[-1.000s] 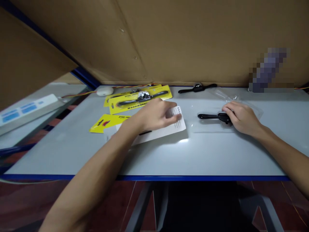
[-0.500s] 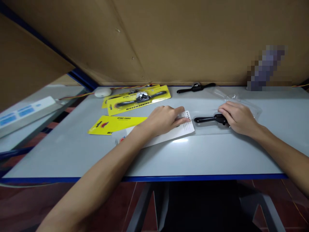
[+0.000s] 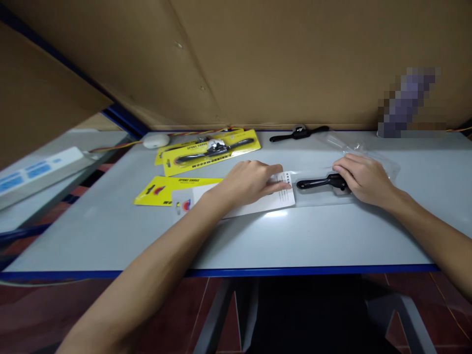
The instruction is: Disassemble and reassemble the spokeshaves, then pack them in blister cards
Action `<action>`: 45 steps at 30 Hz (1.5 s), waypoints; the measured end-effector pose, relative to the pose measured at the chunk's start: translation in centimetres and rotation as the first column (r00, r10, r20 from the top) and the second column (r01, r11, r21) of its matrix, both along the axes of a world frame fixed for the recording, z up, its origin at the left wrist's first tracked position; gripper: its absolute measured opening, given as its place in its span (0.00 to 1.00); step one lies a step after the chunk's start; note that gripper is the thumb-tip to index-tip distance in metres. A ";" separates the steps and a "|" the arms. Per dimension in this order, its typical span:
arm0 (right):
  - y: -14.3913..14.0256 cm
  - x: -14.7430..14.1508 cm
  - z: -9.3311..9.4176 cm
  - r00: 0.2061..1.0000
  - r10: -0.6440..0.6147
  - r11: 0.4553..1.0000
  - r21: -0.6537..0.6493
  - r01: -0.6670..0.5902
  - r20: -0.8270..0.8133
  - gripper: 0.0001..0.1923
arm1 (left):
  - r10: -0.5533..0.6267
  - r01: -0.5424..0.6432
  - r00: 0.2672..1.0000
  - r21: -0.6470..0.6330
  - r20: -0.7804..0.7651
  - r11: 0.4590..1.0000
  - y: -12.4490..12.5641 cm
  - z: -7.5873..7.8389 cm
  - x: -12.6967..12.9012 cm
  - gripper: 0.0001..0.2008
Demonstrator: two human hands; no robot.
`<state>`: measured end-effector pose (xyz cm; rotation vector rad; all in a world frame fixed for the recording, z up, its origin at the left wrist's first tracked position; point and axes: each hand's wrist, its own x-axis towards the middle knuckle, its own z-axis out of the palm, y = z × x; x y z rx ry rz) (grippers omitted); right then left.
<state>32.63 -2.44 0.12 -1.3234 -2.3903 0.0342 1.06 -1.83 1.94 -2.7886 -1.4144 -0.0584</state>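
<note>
My left hand [image 3: 250,183] is closed on a backing card [image 3: 278,196] whose white printed side faces up. Part of that card lies over a yellow spokeshave card [image 3: 177,186]. Under my right hand [image 3: 363,179], fingers curled, is a black spokeshave [image 3: 319,183]; its left handle sticks out and the right part is hidden. The tool lies on a clear plastic blister [image 3: 306,200] or inside it; I cannot tell which. Behind, a second bare spokeshave [image 3: 299,132] rests near the wall, beside another clear plastic shell [image 3: 346,142].
Packaged spokeshaves on yellow cards [image 3: 217,151] overlap at the back left. A white rounded plug [image 3: 156,141] with a twisted cable sits at the left corner, a power strip [image 3: 40,172] on the neighbouring table. A pixelated purple object [image 3: 407,105] stands back right. Cardboard [image 3: 280,59] walls the back.
The white card has settled slightly lower and flatter, with its left end showing more. My right hand and the spokeshave have hardly moved.
</note>
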 end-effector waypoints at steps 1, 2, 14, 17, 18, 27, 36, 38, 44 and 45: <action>0.0 0.0 0.0 1.000 0.001 1.000 0.002 -0.001 0.005 0.17 | 0.003 -0.003 1.000 -0.031 0.001 1.000 0.1 -0.1 0.1 0.31; 0.0 0.0 0.0 1.000 0.000 1.000 0.002 0.000 0.006 0.17 | 0.012 -0.012 1.000 -0.058 0.001 0.998 0.1 -0.1 0.1 0.31; 0.2 0.1 -0.3 1.000 -0.023 0.999 -0.027 0.022 -0.012 0.18 | 0.058 -0.052 0.998 -0.157 0.035 0.986 -0.2 0.1 0.0 0.28; 0.2 0.1 -0.2 1.000 0.001 1.000 -0.015 -0.001 -0.011 0.18 | 0.043 -0.034 0.998 -0.170 0.048 0.985 -0.3 0.0 0.3 0.27; 0.2 0.1 -0.2 1.000 0.007 1.000 -0.008 -0.007 -0.008 0.18 | 0.036 -0.027 0.998 -0.170 0.054 0.985 -0.4 -0.1 0.5 0.27; -1.0 -1.3 -0.2 0.999 0.040 0.995 0.088 -0.042 0.027 0.19 | -0.108 0.111 0.969 0.000 0.221 0.994 -0.8 -2.8 2.6 0.26; -1.5 -3.2 -0.1 0.996 0.087 0.991 0.099 -0.088 0.011 0.16 | -0.122 0.111 0.969 0.064 0.214 0.992 -1.2 -2.5 4.2 0.22; -1.1 -2.3 0.4 0.995 0.079 0.991 0.105 -0.085 0.061 0.17 | -0.099 0.084 0.979 0.093 0.180 0.992 -1.2 -2.2 4.0 0.23; 0.3 1.9 1.8 0.989 -0.102 0.995 0.027 0.100 0.110 0.23 | -0.060 0.041 0.992 0.164 0.110 0.986 -1.1 -1.3 2.9 0.31; 0.3 2.4 2.0 0.990 -0.108 0.993 -0.031 0.111 0.091 0.24 | -0.054 0.037 0.994 0.166 0.100 0.985 -1.1 -1.2 2.7 0.32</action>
